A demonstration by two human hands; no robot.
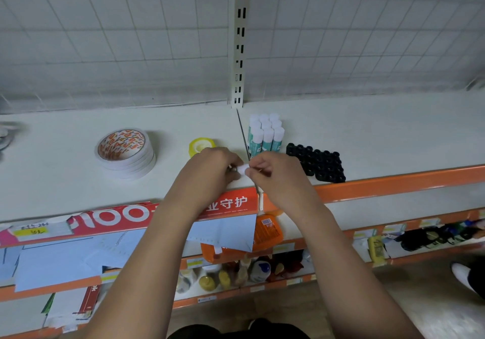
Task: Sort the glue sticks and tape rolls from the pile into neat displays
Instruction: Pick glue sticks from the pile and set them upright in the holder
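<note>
1. Shelf (367, 134): white top, orange front edge, wire-grid back panel (105, 37). Holds all items below.
2. Lower shelves: blue paper sheets (60, 262), orange pack (267, 230), small bottles (231, 275). Not touched.
3. Tape stack (124, 152): wide white rolls w/ orange-print label on top, stacked flat, left part of shelf, well apart from hands.
4. Black-capped block (317, 165): tight cluster, right of centre near front edge, just beside R hand.
5. Glue sticks (265, 136): white caps, teal bodies, upright in a tight block of rows, just right of shelf seam, behind R hand.
6. L hand (212, 168): fingers curled in, gripping left end of white item.
7. R hand (273, 170): thumb + fingers pinching right end of same item.
8. Yellow tape roll (200, 146): lying flat, just behind L hand, partly hidden by it.
9. White item (242, 168): small, rounded, held between both hands over front of shelf at seam. Mostly covered; type can't be told.
</note>
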